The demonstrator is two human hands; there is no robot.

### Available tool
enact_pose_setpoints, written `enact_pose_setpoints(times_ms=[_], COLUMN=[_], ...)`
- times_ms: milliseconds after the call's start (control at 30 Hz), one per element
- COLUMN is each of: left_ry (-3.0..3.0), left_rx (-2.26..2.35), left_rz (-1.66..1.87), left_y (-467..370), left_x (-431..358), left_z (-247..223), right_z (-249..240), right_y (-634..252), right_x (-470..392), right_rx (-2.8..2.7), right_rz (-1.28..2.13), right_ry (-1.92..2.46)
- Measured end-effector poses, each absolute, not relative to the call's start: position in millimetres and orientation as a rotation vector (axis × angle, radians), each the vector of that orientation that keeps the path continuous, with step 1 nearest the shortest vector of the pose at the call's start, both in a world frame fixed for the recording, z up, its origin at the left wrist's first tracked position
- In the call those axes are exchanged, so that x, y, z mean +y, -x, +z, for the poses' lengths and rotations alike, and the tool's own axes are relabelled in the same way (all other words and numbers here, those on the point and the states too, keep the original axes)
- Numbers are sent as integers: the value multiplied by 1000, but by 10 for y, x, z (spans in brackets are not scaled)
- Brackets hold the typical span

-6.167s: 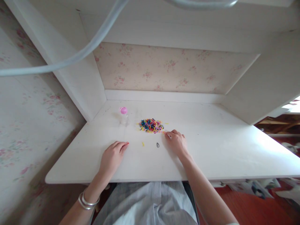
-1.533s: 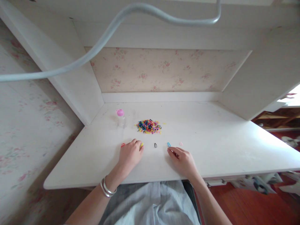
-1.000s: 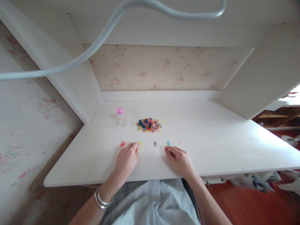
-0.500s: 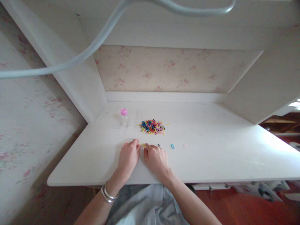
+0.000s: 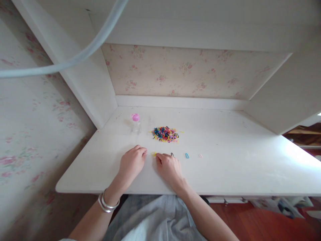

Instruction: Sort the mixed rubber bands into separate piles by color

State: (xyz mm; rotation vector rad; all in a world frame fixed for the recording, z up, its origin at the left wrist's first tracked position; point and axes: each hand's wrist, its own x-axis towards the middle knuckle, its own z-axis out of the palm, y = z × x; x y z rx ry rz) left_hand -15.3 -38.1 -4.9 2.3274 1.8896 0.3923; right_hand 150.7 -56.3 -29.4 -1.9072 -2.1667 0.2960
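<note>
A heap of small multicoloured bands (image 5: 165, 134) lies mid-desk. In front of it, my left hand (image 5: 133, 161) rests on the desk with its fingers curled together; whatever they may pinch is too small to make out. My right hand (image 5: 170, 168) is closed beside a yellow band (image 5: 153, 154), its fingertips at the band's right edge. Just past the right knuckles lies a black band (image 5: 172, 154), partly hidden. Farther right are a blue band (image 5: 187, 155) and a pale pink one (image 5: 200, 156), apart from each other.
A clear container with a pink lid (image 5: 135, 117) stands behind the left hand. The white desk (image 5: 238, 160) has side panels and a raised back edge. A pale cable (image 5: 82, 55) crosses the upper left.
My left hand has moved left, away from my right hand and the yellow band, and now covers the spot where a red band showed. The view has shifted slightly.
</note>
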Motion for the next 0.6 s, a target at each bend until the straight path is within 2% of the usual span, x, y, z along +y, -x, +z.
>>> enact_pose_setpoints(times_ms=[167,600], left_ry=[-2413,-2399], left_rx=[1783,1754], left_rz=[272,346], left_y=[8,-20], left_x=[-339,-379], left_z=[-77,-154], right_z=[-305,-272], right_y=[-1496,-1494], right_x=[-562,-545], right_rx=[-2168,-2215], right_rz=[300,316], right_ry=[1896,1855])
